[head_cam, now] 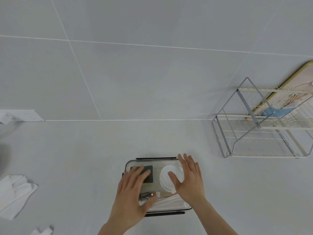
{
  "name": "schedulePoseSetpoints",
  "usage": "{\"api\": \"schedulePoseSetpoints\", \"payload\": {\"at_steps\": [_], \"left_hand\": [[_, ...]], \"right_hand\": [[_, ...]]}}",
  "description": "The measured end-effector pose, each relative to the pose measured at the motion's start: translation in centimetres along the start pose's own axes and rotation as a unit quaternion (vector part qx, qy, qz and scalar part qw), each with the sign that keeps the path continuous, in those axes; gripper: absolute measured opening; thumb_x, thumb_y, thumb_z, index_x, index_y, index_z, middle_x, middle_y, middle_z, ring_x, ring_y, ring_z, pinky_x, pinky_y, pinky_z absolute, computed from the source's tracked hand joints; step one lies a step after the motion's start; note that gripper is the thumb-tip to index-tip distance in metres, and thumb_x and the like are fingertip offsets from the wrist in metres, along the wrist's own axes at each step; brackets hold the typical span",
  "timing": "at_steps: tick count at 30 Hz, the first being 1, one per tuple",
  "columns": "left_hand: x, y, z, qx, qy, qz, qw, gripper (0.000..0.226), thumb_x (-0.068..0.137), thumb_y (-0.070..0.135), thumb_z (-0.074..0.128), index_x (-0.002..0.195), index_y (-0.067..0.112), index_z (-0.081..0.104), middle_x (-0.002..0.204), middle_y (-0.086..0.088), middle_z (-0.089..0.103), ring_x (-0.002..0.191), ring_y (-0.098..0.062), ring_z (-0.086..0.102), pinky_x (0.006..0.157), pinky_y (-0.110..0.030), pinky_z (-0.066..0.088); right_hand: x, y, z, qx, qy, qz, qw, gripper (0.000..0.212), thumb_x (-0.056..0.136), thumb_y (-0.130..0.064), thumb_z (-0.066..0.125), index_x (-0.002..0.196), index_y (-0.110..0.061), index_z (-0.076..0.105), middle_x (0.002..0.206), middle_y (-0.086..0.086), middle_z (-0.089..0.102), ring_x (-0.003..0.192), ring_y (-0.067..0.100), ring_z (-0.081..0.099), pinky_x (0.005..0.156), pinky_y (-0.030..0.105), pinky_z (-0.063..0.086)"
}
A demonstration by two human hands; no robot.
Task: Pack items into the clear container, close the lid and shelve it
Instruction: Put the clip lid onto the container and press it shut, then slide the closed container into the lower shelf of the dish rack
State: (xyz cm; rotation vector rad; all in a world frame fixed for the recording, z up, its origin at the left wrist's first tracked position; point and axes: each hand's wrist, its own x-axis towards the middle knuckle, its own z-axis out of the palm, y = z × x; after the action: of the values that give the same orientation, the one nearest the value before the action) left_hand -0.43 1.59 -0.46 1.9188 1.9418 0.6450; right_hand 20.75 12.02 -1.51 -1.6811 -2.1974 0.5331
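The clear container point(157, 162) sits on the white counter near the front, its transparent lid on top and black latches along the far and near edges. Through the lid I see a dark green sponge point(149, 169), a round white object point(166, 175), and a dark cable beside pale wooden pieces point(165, 195). My left hand point(133, 192) lies flat with spread fingers on the left half of the lid. Resting flat on the right half is my right hand point(188, 178), fingers apart. Neither hand grips anything.
A two-tier wire shelf rack point(260, 133) stands at the right against the tiled wall, with a gold-rimmed tray point(291, 89) leaning behind it. White cloths point(15, 194) lie at the left. A wall socket point(30, 115) is at the far left.
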Motion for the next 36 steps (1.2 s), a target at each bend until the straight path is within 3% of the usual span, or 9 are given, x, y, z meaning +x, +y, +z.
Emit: {"api": "schedulePoseSetpoints", "payload": {"at_steps": [4,7,9,12,18,22,27,31,36], "left_hand": [[0.6,-1.7,-0.5,-0.112,0.069,-0.199,0.971,0.083,0.072,0.073,0.052,0.144,0.038,0.03,0.155,0.006,0.029,0.142,-0.019,0.025,0.115,-0.048,0.027],[0.2,-2.7,-0.5,-0.311,0.064,-0.329,0.889,0.082,0.074,0.064,0.066,0.143,0.048,0.024,0.155,0.003,0.027,0.139,-0.019,0.03,0.112,-0.047,0.032],[-0.2,-2.7,-0.5,-0.429,0.048,-0.368,0.824,0.078,0.082,0.042,0.072,0.142,0.048,0.023,0.152,0.0,0.032,0.134,-0.021,0.039,0.107,-0.043,0.037],[-0.6,-2.2,-0.4,-0.488,0.015,-0.379,0.786,0.072,0.087,0.028,0.07,0.143,0.042,0.026,0.14,-0.007,0.049,0.117,-0.023,0.056,0.097,-0.039,0.044],[-0.7,-1.7,-0.6,-0.503,0.001,-0.385,0.774,0.082,0.07,0.026,0.073,0.14,0.036,0.033,0.139,-0.005,0.05,0.12,-0.026,0.054,0.106,-0.048,0.042],[-0.3,-1.6,-1.2,-0.484,0.007,-0.386,0.785,0.07,0.087,0.004,0.062,0.143,0.032,0.032,0.14,-0.005,0.049,0.121,-0.026,0.051,0.107,-0.044,0.04],[0.7,-0.5,-4.0,-0.473,0.022,-0.366,0.801,0.07,0.089,0.012,0.064,0.146,0.035,0.029,0.137,0.002,0.049,0.113,-0.019,0.051,0.097,-0.036,0.041],[1.8,0.6,-6.7,-0.48,0.042,-0.333,0.81,0.061,0.09,0.014,0.063,0.138,0.035,0.03,0.125,-0.001,0.056,0.095,-0.009,0.061,0.087,-0.035,0.041],[3.4,1.6,-9.5,-0.489,0.06,-0.311,0.813,0.047,0.091,0.015,0.062,0.121,0.03,0.03,0.117,-0.005,0.06,0.094,-0.019,0.064,0.083,-0.037,0.044]], "right_hand": [[-2.0,1.2,-0.7,0.127,-0.038,0.134,0.982,0.082,0.085,-0.057,0.063,0.152,-0.028,0.025,0.157,-0.002,0.032,0.142,0.017,0.03,0.113,0.037,0.032],[-2.8,1.1,-0.8,0.28,-0.057,0.212,0.935,0.085,0.083,-0.041,0.075,0.152,-0.029,0.026,0.153,-0.006,0.038,0.139,0.013,0.036,0.11,0.029,0.031],[-3.2,0.8,-0.6,0.34,-0.067,0.248,0.905,0.088,0.081,-0.038,0.077,0.151,-0.036,0.025,0.152,-0.012,0.037,0.139,0.012,0.036,0.113,0.034,0.031],[-3.8,0.5,-0.2,0.37,-0.074,0.277,0.884,0.092,0.074,-0.045,0.08,0.146,-0.052,0.024,0.151,-0.017,0.038,0.137,0.012,0.04,0.113,0.045,0.035],[-3.9,-0.1,-1.0,0.4,-0.082,0.29,0.866,0.093,0.076,-0.031,0.083,0.149,-0.043,0.027,0.152,-0.009,0.039,0.138,0.015,0.038,0.113,0.043,0.033],[-4.0,-0.8,-1.4,0.406,-0.074,0.282,0.866,0.09,0.079,-0.021,0.081,0.151,-0.035,0.029,0.154,-0.009,0.038,0.138,0.012,0.038,0.111,0.037,0.032],[-2.9,-2.4,-3.0,0.409,-0.05,0.272,0.87,0.084,0.082,-0.016,0.077,0.15,-0.034,0.03,0.147,-0.008,0.041,0.136,0.015,0.038,0.101,0.033,0.034],[-1.4,-4.4,-5.1,0.409,-0.01,0.282,0.868,0.069,0.079,-0.021,0.079,0.134,-0.03,0.039,0.134,-0.004,0.052,0.119,0.019,0.05,0.088,0.032,0.038],[0.0,-6.6,-8.1,0.408,0.035,0.27,0.871,0.061,0.077,-0.022,0.08,0.123,-0.028,0.041,0.124,-0.004,0.056,0.111,0.02,0.054,0.078,0.032,0.04]]}}
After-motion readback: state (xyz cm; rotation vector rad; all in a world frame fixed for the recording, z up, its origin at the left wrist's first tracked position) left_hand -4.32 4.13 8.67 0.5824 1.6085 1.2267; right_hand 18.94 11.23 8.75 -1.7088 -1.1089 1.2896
